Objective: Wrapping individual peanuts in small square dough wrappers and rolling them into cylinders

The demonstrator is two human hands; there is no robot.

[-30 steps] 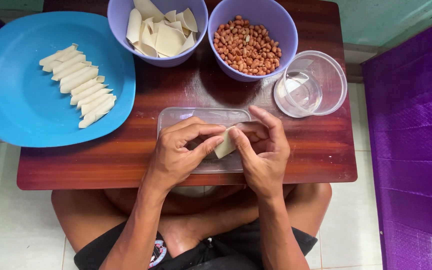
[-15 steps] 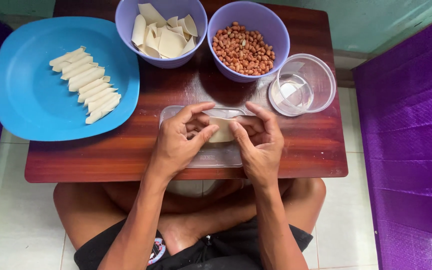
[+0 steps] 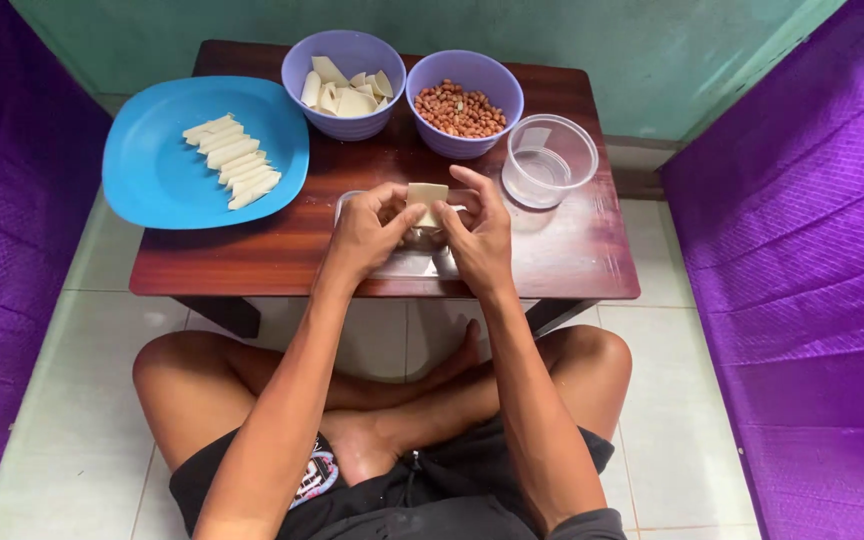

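Observation:
My left hand (image 3: 365, 234) and my right hand (image 3: 479, 238) meet over a clear plastic lid (image 3: 402, 264) on a low wooden table (image 3: 572, 250). Between the fingertips of both hands is a small pale dough wrapper (image 3: 425, 197), held flat and squarish. Behind it stands a lilac bowl of loose wrappers (image 3: 344, 72) and a second lilac bowl of peanuts (image 3: 464, 104). A blue plate (image 3: 162, 170) to the left carries a row of several rolled wrappers (image 3: 234, 159).
A clear round tub with a little water (image 3: 550, 159) sits at the right of the peanut bowl. Purple cloth (image 3: 802, 270) hangs on both sides. I sit cross-legged on a white tiled floor (image 3: 52, 420) in front of the table.
The view has pulled back and up, showing the whole table and my legs. Both hands lifted the wrapper slightly and shifted toward the table's far side.

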